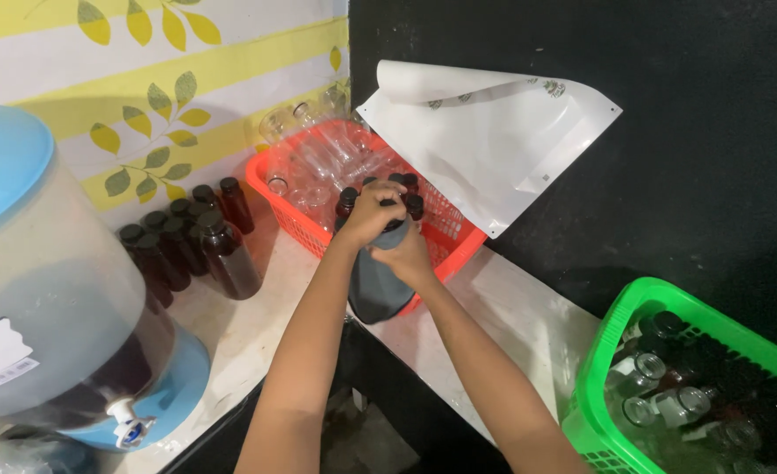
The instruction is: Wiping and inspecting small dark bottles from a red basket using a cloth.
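Dark bottle (380, 285), cap under left fingers (380, 206), right hand (406, 256) gripping

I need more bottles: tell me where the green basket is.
The green basket sits at the lower right of the head view, on the pale counter, right of the hands, holding bottles.

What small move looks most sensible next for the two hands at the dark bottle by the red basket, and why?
Probably a further twist of the cap. The left hand sits on top of the dark brown bottle, the right hand grips its neck, and the bottle stands at the rim of the red plastic basket, where other capped dark bottles already stand. Whether the cap is tight cannot be seen.
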